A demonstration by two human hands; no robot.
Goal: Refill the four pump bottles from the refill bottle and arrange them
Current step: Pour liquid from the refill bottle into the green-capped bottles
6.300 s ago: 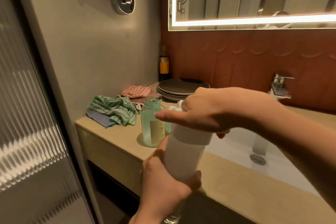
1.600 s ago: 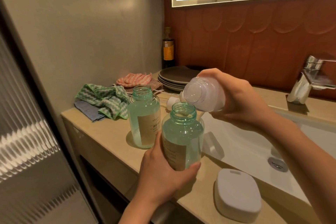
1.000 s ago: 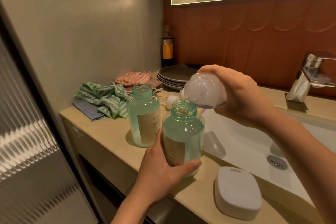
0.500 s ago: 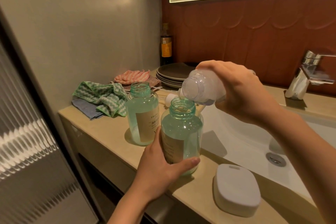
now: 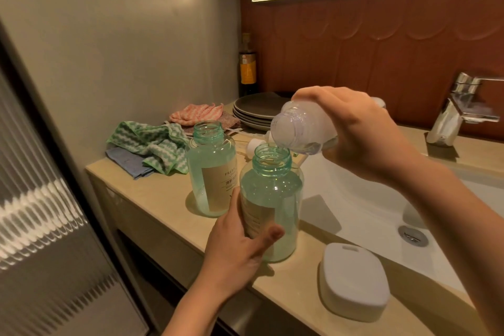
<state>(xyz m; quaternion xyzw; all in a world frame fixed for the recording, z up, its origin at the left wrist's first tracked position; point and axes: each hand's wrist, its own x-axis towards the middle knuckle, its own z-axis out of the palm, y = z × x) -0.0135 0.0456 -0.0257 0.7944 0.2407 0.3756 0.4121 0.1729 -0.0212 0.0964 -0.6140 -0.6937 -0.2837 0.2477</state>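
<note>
Held the frosted refill bottle (image 5: pixel 300 128) in the right hand (image 5: pixel 360 133), fingers wrapped round its body, mouth tipped down just above the open neck of the near green pump bottle (image 5: pixel 272 194). Steadied that bottle with the left hand (image 5: pixel 240 251), thumb and fingers curled round its lower part, on the counter (image 5: pixel 163 199) close to the front edge. Could not make out any stream of liquid.

Risked a spill down the outside, by my judgement, with the refill mouth looking about as wide as the neck and not well centred over it. Risked overfilling too, with the level hard to read through the tinted wall. Risked a fall to the floor from any push toward the front edge.

Had little room around: second open pump bottle (image 5: pixel 210 169) just beside at back-left, sink basin (image 5: pixel 368 213) directly at right, white lidded case (image 5: pixel 354 281) near on the front rim. Found some bare counter only at left, before the striped cloths (image 5: pixel 147 142).
</note>
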